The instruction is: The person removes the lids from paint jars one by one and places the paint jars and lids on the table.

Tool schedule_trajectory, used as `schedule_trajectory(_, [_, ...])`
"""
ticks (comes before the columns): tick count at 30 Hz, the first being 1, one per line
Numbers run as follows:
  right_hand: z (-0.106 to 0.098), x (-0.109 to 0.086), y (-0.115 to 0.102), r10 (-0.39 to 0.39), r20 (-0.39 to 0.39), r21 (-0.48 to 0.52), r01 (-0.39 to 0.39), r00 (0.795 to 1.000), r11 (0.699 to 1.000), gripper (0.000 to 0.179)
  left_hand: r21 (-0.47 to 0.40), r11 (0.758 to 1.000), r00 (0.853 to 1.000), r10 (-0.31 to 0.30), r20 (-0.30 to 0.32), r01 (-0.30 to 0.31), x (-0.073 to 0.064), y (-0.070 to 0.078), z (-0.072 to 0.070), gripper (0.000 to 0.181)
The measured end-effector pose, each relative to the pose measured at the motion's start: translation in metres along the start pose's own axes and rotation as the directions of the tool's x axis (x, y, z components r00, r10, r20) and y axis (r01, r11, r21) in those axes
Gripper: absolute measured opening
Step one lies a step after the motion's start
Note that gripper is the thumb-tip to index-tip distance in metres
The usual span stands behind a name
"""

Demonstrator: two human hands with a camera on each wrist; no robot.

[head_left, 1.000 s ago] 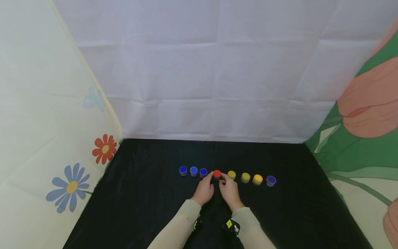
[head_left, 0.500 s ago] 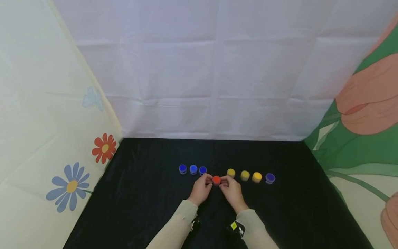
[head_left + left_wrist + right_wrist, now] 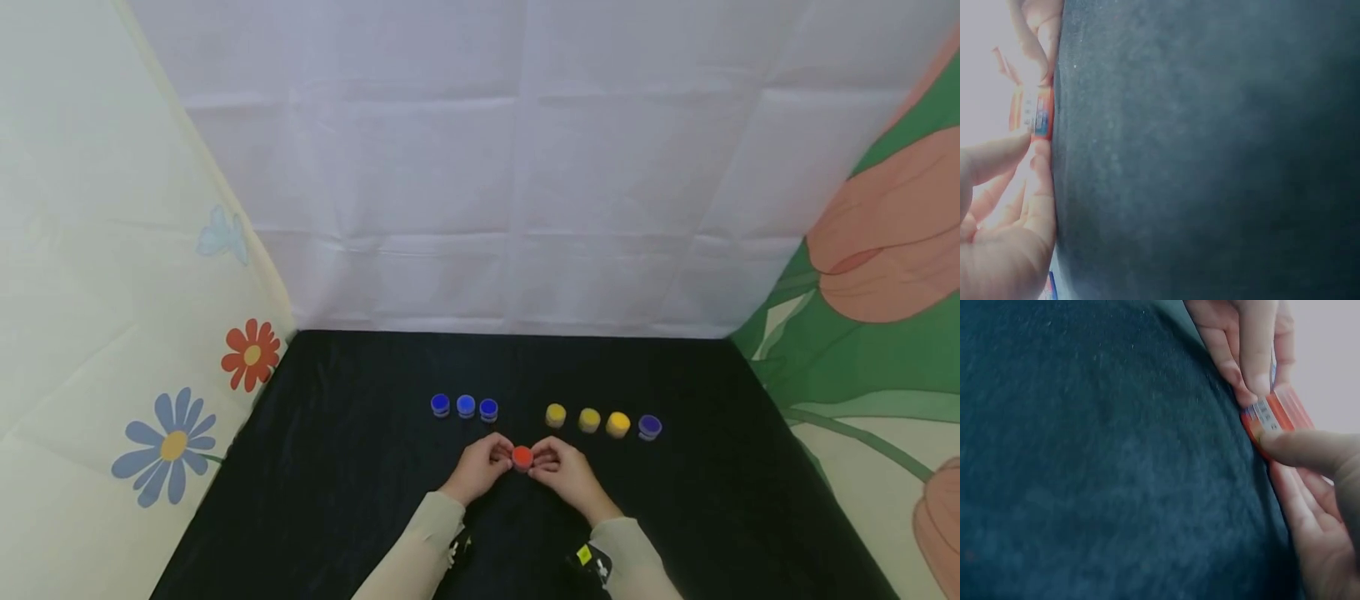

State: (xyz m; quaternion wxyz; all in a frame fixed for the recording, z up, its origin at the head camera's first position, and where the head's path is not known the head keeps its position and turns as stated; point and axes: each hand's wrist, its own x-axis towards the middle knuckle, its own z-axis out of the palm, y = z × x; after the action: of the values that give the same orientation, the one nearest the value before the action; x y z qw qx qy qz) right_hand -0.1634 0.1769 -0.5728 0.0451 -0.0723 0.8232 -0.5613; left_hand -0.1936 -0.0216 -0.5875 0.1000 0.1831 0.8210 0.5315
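1. Head view: the left hand (image 3: 474,471) and the right hand (image 3: 572,475) meet at a red-lidded pot (image 3: 522,457), one on each side of it, over the black-covered bench (image 3: 712,517).

2. Both hands are grasping it: each pinches its own side between thumb and fingers. The two wrist views agree, and show a printed label (image 3: 1266,415) on the pot's wall between the thumbs.

3. The pot looks upright, lid up, its base close to the cloth; whether it bears on the cloth or is slightly raised, I cannot tell.

4. Beyond the left hand stand three blue-lidded pots (image 3: 466,406) in a short row. Beyond the right hand are three yellow-lidded pots (image 3: 589,420), then a violet-lidded pot (image 3: 650,427) farther out to the right. The gap between the two groups lies ahead of the pinched pot, between the hands.

5. The step in hand, as I judge it, is two-handed handling of the red-lidded pot on the near side of the row, with the others untouched.

6. The next move probably calls for even pressure from both sides and a level lid; if one hand lets go, the other must steady the pot alone.
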Motion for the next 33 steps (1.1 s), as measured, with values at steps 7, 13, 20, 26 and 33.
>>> schedule_trajectory(7, [0.003,-0.004,0.012,-0.032,-0.011,0.026,0.032,0.999,0.999,0.027,-0.040,0.999,0.999,0.021,0.049,-0.019,-0.004,-0.004,0.001,0.021])
schedule_trajectory(13, [0.009,-0.005,0.013,-0.037,-0.064,0.020,0.039,0.997,0.999,0.028,-0.110,0.993,0.994,0.058,0.090,-0.048,-0.004,-0.011,0.002,0.037])
schedule_trajectory(20, [0.009,-0.007,0.011,-0.016,-0.092,0.005,0.017,0.996,1.000,0.028,-0.153,0.987,0.987,0.065,0.145,-0.042,-0.002,-0.019,0.001,0.035])
schedule_trajectory(26, [0.011,-0.008,0.011,-0.023,-0.112,-0.013,0.022,0.993,1.000,0.028,-0.189,0.979,0.982,0.110,0.156,-0.079,-0.003,-0.023,-0.001,0.033])
schedule_trajectory(33, [0.013,-0.004,0.013,-0.004,-0.116,-0.020,0.002,0.993,1.000,0.031,-0.227,0.972,0.983,0.099,0.156,-0.061,-0.005,-0.024,-0.004,0.034])
